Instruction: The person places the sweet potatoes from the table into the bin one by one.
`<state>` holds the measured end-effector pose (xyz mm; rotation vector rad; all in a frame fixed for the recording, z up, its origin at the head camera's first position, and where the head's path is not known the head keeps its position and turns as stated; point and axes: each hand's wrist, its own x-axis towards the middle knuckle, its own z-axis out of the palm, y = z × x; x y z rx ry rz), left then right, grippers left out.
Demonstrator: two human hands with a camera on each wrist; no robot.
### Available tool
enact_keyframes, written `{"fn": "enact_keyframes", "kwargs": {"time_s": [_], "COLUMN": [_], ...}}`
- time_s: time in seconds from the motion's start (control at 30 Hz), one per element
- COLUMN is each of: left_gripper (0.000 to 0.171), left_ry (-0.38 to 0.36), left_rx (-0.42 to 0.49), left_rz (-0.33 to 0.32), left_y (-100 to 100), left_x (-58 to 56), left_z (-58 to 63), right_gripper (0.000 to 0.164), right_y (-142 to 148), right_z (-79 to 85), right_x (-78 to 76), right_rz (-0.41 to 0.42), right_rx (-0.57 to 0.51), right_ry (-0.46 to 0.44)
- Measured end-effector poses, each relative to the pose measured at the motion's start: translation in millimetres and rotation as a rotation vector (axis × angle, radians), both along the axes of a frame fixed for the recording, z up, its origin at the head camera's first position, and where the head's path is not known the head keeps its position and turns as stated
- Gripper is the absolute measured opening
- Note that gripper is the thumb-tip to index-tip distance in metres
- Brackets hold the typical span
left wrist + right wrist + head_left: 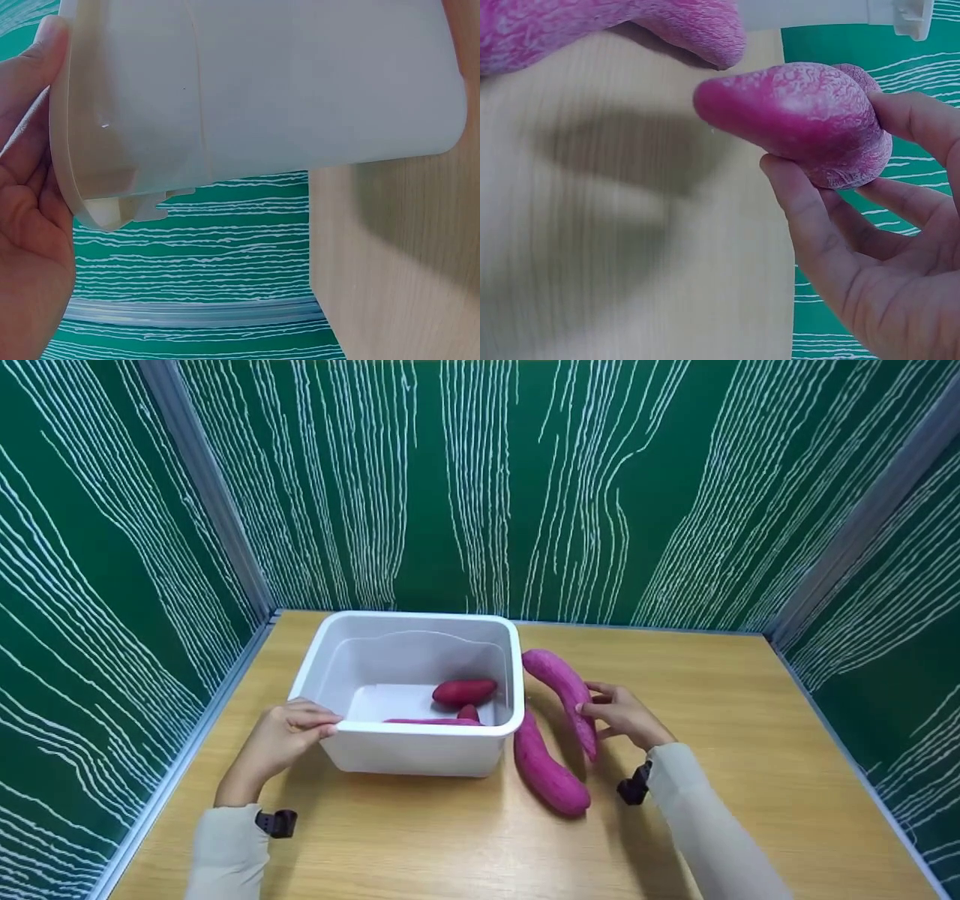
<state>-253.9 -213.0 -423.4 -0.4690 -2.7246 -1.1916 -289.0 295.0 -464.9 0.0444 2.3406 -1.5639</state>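
Note:
My right hand [628, 715] pinches a long, curved pink sweet potato [559, 679] between thumb and fingers. In the right wrist view this sweet potato [795, 112] is raised over the table, its tapered end towards the camera. Below and left of it, a second pink sweet potato [551, 780] lies on the table beside the bin. With thumb and fingers my left hand [279, 739] grips the near left corner of the white plastic bin's rim [427, 730]. Inside the bin are a dark red sweet potato [465, 691] and other red and pink pieces, partly hidden behind the near wall.
The wooden table [420, 840] carries the bin left of centre. Green panels [570, 495] with wavy white lines stand at the back and both sides, framed by metal posts [217, 487]. Each wrist wears a small black device [635, 785].

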Motion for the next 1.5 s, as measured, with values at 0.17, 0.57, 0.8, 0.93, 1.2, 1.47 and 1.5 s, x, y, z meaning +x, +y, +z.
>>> {"fn": "enact_keyframes", "kwargs": {"time_s": [0.17, 0.57, 0.8, 0.93, 1.2, 1.47, 1.5], "left_gripper": [0.016, 0.017, 0.016, 0.016, 0.016, 0.015, 0.016], "left_ry": [-0.012, -0.028, -0.002, -0.023, 0.014, 0.111, 0.116], "left_rx": [0.003, 0.011, -0.008, -0.009, -0.031, -0.089, -0.089], "left_rz": [0.007, 0.009, 0.000, 0.001, -0.016, -0.047, -0.049], "left_y": [0, 1, 0, 0, 2, 6, 6], "left_x": [0.6, 1.5, 1.4, 1.8, 4.6, 4.0, 4.0], "left_z": [0.0, 1.4, 1.4, 3.2, 8.8, 10.9, 10.6], "right_gripper": [0.072, 0.072, 0.071, 0.070, 0.072, 0.074, 0.073], "right_y": [1, 5, 5, 4, 4, 6, 6], "right_z": [6.4, 21.4, 28.3, 33.8, 43.0, 46.1, 46.7], "right_x": [-0.5, -1.0, -2.1, -2.4, 0.2, -2.0, -2.3], "right_rz": [-0.014, -0.005, -0.001, 0.000, 0.003, -0.019, -0.025], "right_rx": [0.010, 0.002, -0.015, -0.020, -0.024, 0.001, 0.005], "right_ry": [-0.017, -0.008, 0.010, 0.017, 0.019, 0.016, 0.013]}}
